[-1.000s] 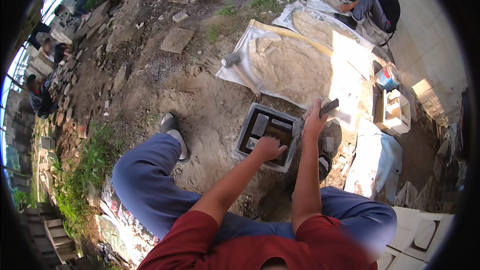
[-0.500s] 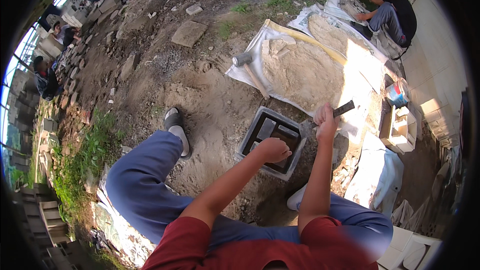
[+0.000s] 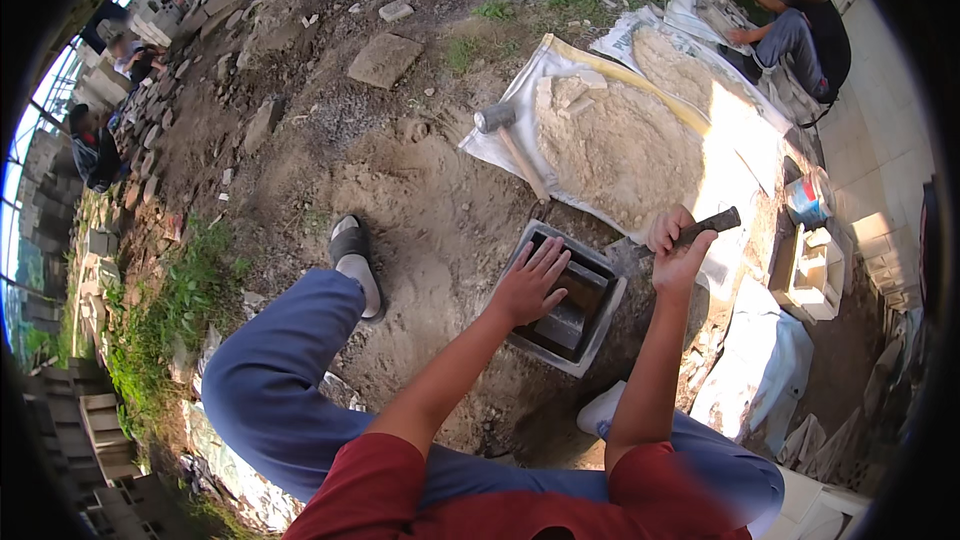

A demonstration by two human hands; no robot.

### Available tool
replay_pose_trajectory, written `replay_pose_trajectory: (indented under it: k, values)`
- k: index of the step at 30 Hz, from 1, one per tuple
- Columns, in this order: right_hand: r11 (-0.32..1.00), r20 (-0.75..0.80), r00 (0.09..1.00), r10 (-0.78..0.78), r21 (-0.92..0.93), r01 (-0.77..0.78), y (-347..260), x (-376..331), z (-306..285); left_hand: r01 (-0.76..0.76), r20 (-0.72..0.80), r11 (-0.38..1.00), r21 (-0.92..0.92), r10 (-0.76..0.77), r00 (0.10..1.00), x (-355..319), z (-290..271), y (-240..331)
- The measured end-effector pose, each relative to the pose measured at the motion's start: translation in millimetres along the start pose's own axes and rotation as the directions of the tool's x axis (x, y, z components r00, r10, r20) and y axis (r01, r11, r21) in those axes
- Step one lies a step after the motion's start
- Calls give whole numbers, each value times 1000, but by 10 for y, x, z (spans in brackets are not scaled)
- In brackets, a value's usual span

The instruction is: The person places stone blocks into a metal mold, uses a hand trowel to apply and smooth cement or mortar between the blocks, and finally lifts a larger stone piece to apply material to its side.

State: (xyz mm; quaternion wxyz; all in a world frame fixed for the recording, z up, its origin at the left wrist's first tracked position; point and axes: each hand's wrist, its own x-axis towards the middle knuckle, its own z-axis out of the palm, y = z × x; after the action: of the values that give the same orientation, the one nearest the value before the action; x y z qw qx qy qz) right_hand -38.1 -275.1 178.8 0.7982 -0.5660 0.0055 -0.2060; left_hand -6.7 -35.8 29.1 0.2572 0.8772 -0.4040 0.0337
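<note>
My left hand [image 3: 535,285] is spread open, palm down, over a grey rectangular box-like mould [image 3: 607,312] on the dirt in front of me. Dark walls and a raised grey block show inside the mould, and my hand covers part of its left side. To its right, my right hand [image 3: 675,250] is closed around the black handle [image 3: 722,222] of what looks like a trowel. A flat grey blade [image 3: 628,258] shows below that hand, close to the mould's right edge.
Beyond the mould, a mallet [image 3: 512,148] lies on a white sack sheet beside a heap of pale sandy powder [image 3: 620,145]. A bucket [image 3: 808,198] and pale blocks [image 3: 815,270] stand at the right. One person [image 3: 805,35] sits far right; several others are far left.
My left hand has gone from a loose fist above the mould to flat, spread fingers over its left side. The fingers of my right hand have shifted on the handle.
</note>
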Motion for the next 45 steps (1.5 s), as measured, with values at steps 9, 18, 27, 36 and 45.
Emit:
replay_pose_trajectory:
  k: [9,18,27,36,45]
  values:
    - [995,-80,997,-17,99,25,-85,129,103,190,-56,981,47,-187,981,241,25,-282]
    - [977,64,992,-113,187,99,-165,161,4,441,-4,888,-127,-445,895,269,133,-322]
    - [997,136,988,-70,-25,75,77,17,126,530,82,831,-167,-524,848,355,12,-207]
    - [997,175,984,-23,-65,35,505,35,28,578,169,807,-117,-558,813,377,21,-225]
    - [934,69,996,55,-355,-27,498,-12,-51,559,136,822,-106,-545,827,349,108,-286]
